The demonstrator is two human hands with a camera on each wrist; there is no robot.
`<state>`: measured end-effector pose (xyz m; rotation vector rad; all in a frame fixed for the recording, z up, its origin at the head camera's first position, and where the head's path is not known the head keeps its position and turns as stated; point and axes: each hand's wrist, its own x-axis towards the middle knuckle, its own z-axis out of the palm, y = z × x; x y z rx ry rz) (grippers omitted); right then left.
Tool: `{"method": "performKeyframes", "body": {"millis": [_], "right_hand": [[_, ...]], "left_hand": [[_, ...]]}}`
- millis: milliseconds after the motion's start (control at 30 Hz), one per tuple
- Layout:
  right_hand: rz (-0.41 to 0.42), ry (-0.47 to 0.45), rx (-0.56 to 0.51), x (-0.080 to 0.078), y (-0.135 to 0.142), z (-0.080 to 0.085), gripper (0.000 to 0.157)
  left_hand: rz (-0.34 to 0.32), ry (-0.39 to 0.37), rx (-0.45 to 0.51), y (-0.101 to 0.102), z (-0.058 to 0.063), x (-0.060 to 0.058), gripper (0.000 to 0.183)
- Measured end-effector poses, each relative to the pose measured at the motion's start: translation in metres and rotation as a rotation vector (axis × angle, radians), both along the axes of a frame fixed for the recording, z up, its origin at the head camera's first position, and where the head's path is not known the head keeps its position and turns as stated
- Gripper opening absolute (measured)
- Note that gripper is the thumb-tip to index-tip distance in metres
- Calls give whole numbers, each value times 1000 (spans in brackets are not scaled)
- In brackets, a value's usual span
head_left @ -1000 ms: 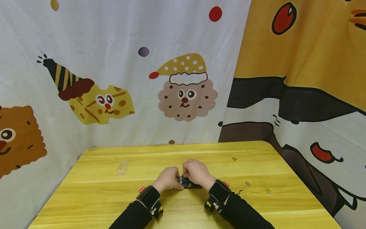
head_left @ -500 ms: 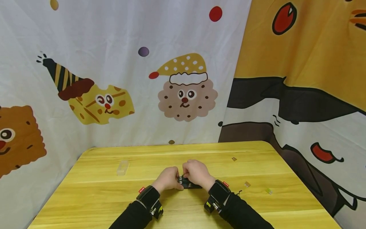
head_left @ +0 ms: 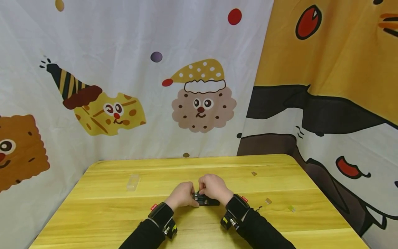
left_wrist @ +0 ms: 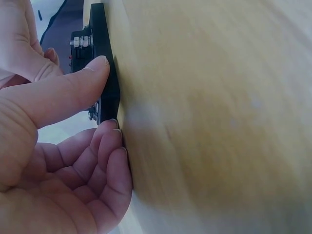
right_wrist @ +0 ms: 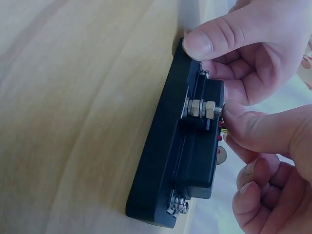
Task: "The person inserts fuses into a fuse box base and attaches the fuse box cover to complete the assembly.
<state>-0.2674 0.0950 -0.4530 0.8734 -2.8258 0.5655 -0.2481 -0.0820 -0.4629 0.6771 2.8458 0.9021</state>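
A black fuse block (right_wrist: 195,156) with metal studs, nuts and red dots stands on the table, seen side-on in both wrist views. My left hand (head_left: 183,194) grips its left end, thumb pressed along the black base (left_wrist: 101,48). At the block's top, my right hand (head_left: 215,187) pinches with thumb and index finger. A small yellowish piece (right_wrist: 224,129) shows just under the right thumb (right_wrist: 248,124); the fingers hide most of it. The right hand's other fingers are curled in. In the head view the hands cover part of the block.
A clear plastic box (head_left: 133,182) lies at the table's left. To the right are small flat pieces: a brown one (head_left: 254,173), a tan one (head_left: 268,201) and a yellow-green one (head_left: 291,208). A printed curtain (head_left: 124,145) hangs behind the table.
Both hands keep their places on the fuse block. Only the head view has shifted very slightly.
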Motion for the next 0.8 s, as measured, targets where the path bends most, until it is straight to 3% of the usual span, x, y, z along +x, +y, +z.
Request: {"method": "performKeyframes", "body": {"millis": [467, 800], "right_hand": [[24, -44, -22, 3, 7, -1, 19], [-25, -58, -49, 5, 43, 4, 11]], "left_hand": [[-19, 31, 3, -1, 2, 2, 45], [23, -22, -29, 1, 2, 0, 44]]}}
